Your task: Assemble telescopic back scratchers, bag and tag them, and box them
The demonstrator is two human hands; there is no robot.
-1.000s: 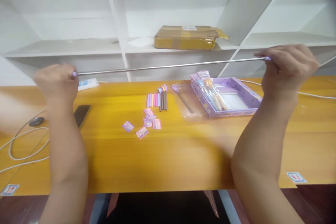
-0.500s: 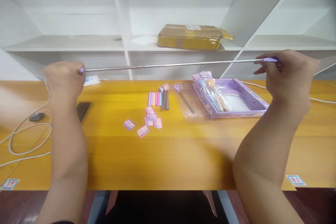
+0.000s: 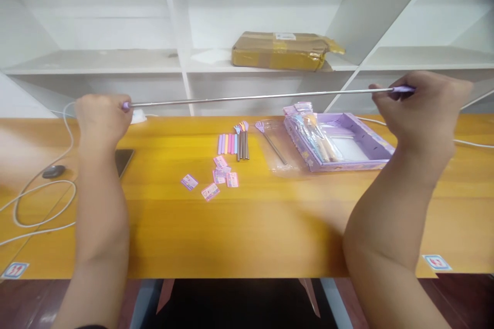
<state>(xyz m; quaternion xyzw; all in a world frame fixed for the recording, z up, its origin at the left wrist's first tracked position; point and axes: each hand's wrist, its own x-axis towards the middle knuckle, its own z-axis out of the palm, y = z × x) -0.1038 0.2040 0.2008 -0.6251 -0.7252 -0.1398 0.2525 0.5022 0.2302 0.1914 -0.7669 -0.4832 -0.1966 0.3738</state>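
A telescopic back scratcher (image 3: 247, 97), its thin metal rod drawn out long, stretches nearly level above the table between my hands. My left hand (image 3: 103, 117) is closed in a fist around its purple handle end. At the other end, my right hand (image 3: 426, 105) grips the purple head, which the fingers mostly cover. Below lie several collapsed back scratchers (image 3: 243, 144) side by side, next to a row of pastel handle tubes (image 3: 227, 144). Another purple scratcher (image 3: 273, 145) rests on a clear plastic bag (image 3: 287, 167). Small printed cards (image 3: 210, 192) are scattered nearer to me.
A purple display box (image 3: 376, 139) holds bagged scratchers (image 3: 318, 139). On the left are a phone (image 3: 124, 161), a dark mouse (image 3: 54, 171) and looped white cable (image 3: 44, 226). A taped parcel (image 3: 280, 51) sits on the white shelf (image 3: 127, 61) behind.
Both hands have shifted slightly right with the extended back scratcher. The fingers of my right hand have closed in, and its thumb now lies along the rod.
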